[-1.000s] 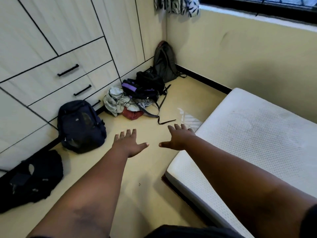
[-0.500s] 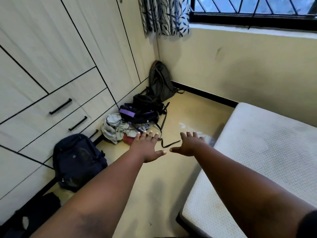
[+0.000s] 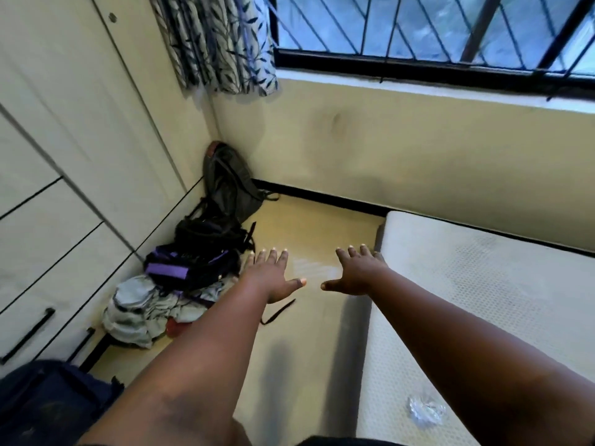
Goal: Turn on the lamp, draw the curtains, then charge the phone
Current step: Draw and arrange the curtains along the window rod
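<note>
a home bedroom: bare mattress [image 3: 502, 304], built-in wardrobe [image 3: 58, 175], backpacks [image 3: 225, 188] on the floor, curtained window [image 3: 418, 24].

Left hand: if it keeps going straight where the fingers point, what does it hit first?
Probably the grey backpack in the corner, or the wall beside it; the left hand has only bare floor before that. Depth is unclear.

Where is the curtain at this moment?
In the head view, the curtain hangs bunched at top left, between the wardrobe and the barred window.

Patterned cloth curtain [image 3: 219, 43] (glossy floor [image 3: 309, 226])
</note>
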`<state>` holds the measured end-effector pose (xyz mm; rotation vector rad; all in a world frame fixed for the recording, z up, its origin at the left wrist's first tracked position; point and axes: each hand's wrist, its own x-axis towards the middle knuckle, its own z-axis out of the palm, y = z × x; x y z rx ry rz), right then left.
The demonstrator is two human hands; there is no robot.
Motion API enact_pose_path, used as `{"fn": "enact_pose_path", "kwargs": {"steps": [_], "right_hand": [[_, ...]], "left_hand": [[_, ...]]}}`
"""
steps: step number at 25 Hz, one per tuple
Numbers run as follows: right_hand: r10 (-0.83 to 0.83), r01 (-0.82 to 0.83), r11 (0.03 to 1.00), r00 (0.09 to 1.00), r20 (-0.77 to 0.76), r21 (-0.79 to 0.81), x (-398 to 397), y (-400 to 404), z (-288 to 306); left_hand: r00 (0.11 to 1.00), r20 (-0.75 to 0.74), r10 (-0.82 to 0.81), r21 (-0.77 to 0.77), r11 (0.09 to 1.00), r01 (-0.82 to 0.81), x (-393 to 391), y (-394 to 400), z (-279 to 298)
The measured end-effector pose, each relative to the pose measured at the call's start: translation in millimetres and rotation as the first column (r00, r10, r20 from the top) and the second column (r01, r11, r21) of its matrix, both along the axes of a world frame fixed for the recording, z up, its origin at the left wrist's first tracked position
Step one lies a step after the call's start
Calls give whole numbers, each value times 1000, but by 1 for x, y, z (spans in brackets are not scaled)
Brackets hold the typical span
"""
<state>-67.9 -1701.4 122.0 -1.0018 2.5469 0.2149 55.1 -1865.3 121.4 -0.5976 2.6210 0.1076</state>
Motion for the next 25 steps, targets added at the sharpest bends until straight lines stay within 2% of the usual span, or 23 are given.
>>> {"fn": "enact_pose_path", "kwargs": {"steps": [3, 6, 10, 13, 15, 20, 25], "right_hand": [[-196, 196, 981, 980, 34, 1, -20, -25, 2], [-341, 342, 940, 936, 87, 10, -30, -63, 0], [-379, 379, 925, 920, 100, 20, -35, -113, 7], [-399, 402, 915, 915, 67, -36, -60, -145, 26], [-383, 383, 922, 924, 20, -60, -79, -160, 37], [-211, 212, 977, 972, -107, 0, -140, -202, 44], [-89, 80, 995, 984, -152, -67, -257, -260, 72]], "left_hand": [[987, 18, -158, -25, 987, 158, -38, -49, 6], [979, 6, -206, -3, 979, 206, -68, -106, 14], [980, 10, -197, 16, 980, 197, -91, -165, 22], [980, -29, -196, 19, 980, 196, -120, -197, 32], [976, -55, -210, 26, 977, 211, -141, -206, 35], [949, -80, -305, -61, 952, 301, -206, -218, 34], [966, -177, -188, -92, 981, 174, -308, -264, 70]]}}
